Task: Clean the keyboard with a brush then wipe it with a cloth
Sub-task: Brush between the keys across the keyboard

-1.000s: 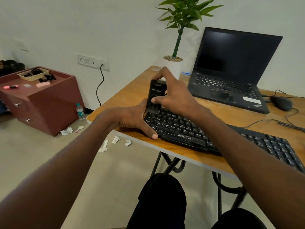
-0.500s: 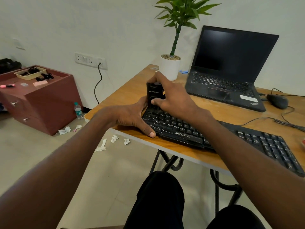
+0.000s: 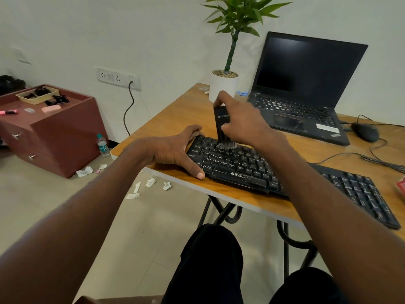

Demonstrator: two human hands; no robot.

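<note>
Brushing keyboard (image 3: 258, 170) farther right now

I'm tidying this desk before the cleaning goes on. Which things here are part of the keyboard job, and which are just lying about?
In use:
- keyboard, steadied by the left hand
- brush, held upright in the right hand, bristles on the keys

Lying about:
- laptop
- mouse
- potted plant
- paper scraps on the floor
- water bottle

No cloth in view.
</note>
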